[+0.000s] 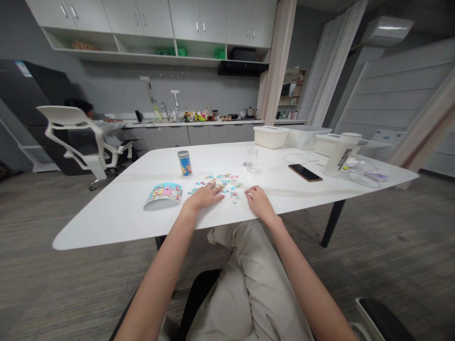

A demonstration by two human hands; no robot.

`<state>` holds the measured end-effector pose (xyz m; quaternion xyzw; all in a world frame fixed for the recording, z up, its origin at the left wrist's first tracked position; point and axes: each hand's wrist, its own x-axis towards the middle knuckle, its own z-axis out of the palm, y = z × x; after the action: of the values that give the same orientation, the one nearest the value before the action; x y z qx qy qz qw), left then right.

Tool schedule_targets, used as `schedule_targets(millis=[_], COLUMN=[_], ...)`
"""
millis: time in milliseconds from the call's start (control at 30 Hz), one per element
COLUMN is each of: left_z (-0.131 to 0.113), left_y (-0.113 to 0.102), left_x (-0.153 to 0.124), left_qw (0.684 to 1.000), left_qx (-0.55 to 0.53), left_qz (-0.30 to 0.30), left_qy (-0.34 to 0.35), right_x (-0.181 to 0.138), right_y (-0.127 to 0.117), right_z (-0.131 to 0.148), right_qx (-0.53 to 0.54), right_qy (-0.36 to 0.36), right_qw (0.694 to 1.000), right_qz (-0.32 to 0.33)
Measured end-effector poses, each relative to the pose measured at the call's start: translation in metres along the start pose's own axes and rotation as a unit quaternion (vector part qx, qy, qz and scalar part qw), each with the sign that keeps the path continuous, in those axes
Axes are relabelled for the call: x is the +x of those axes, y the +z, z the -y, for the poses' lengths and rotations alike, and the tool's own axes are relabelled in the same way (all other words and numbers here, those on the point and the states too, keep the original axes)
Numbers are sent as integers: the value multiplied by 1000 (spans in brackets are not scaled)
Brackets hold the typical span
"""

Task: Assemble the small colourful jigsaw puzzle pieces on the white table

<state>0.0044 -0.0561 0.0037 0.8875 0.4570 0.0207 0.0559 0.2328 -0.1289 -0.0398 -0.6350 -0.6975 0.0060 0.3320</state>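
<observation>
Several small colourful puzzle pieces lie scattered on the white table near its front edge. My left hand rests flat on the table with its fingers spread, touching the nearest pieces. My right hand lies just right of the pieces with its fingers curled; whether it holds a piece is hidden. A curved picture card with cartoon figures lies left of my left hand. A small blue tin stands behind the pieces.
A black phone, a clear cup and lid, white boxes, a white jug and cables sit at the table's right back. A person sits in a white chair at the far left by the counter.
</observation>
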Motion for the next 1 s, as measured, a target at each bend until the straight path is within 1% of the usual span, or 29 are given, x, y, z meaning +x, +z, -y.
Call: schedule_targets(millis=[100,200,267,300,367,433,533,667,833,900,967,1000], left_z=[-2,-2,-1,0,1,2,4,6,9,12,15,16], left_y=[4,7,9,10,11,11,12,12,10,9,10,11], left_x=[4,8,10,11,11,11,10,8,5,4,3,3], left_qw=[999,996,994,995,998,1000,999,997,994,988,975,968], left_qx=[4,18,24,25,25,22,18,21,26,33,34,32], left_qz=[-2,8,18,18,12,8,9,3,-18,-48,-73,-75], left_qy=[48,91,102,97,65,21,-31,-69,-103,-143,-206,-237], right_x=[14,42,64,75,94,108,116,112,104,102,101,101], right_y=[0,-2,-2,-1,4,11,23,31,24,21,20,20], right_z=[-6,-12,-13,-12,-8,-2,3,1,-4,-6,-8,-9], right_qx=[-25,-46,-83,-90,-99,-101,-87,-77,-40,-25,-26,-32], right_qy=[28,42,52,58,64,56,25,17,-18,-26,-20,-15], right_qw=[999,995,988,986,984,986,989,987,985,986,988,988], right_qz=[20,74,123,130,131,119,119,144,168,162,151,147])
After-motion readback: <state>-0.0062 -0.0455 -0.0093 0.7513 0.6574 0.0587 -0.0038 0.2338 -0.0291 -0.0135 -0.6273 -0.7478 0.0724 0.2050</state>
